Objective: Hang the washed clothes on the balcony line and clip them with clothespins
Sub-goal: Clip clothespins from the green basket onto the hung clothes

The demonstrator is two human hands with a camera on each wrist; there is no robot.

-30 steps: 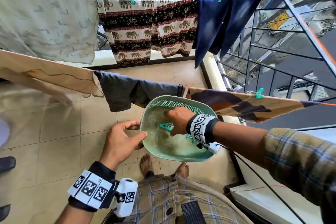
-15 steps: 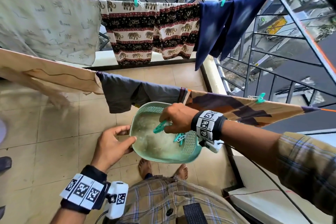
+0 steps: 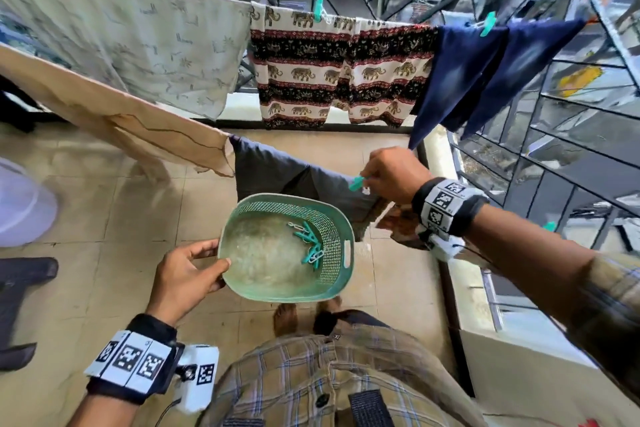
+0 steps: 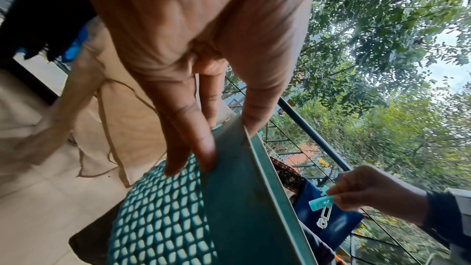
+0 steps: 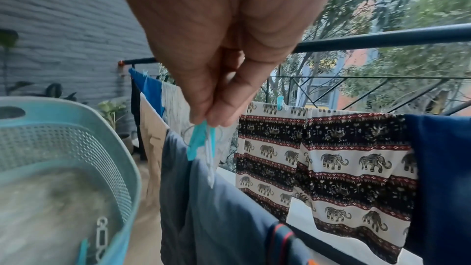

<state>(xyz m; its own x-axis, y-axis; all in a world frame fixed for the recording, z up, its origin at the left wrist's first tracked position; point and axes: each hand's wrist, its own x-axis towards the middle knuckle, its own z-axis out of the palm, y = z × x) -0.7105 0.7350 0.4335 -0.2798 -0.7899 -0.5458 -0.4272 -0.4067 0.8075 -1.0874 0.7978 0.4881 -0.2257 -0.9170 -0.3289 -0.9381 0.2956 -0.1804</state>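
- Over the tiled balcony floor (image 3: 114, 218), below the near line, we see the left hand (image 3: 187, 274) holding a green plastic basket (image 3: 341, 218) by its rim: thumb on the inside edge, fingers curled under the outer wall. The left wrist view confirms fingers (image 4: 188, 128) pressed against the mesh side.
- In the basket, a few teal clothespins (image 3: 310, 243) lie heaped against the far mesh wall.
- We note the right hand (image 3: 394, 173) raised above the basket, at the near line. Its fingertips (image 5: 211, 112) are drawn together in a tight pinch on one teal clothespin (image 3: 356, 183), which points down toward the top edge of the grey garment (image 3: 273, 166).
- The grey garment hangs folded over the near line, between a tan cloth (image 3: 131, 118) on the left and a brown patterned piece (image 3: 398, 222) on the right, partly hidden by the right wrist.
- Whether the held clothespin touches the grey garment we cannot tell; in the right wrist view it sits just at the fabric edge.
- On the far line: a pale printed cloth (image 3: 138, 38), elephant-print shorts (image 3: 332, 73) and a navy garment (image 3: 485, 66), the last two each with a teal pin on top.
- A black metal railing (image 3: 554, 135) closes the right side.
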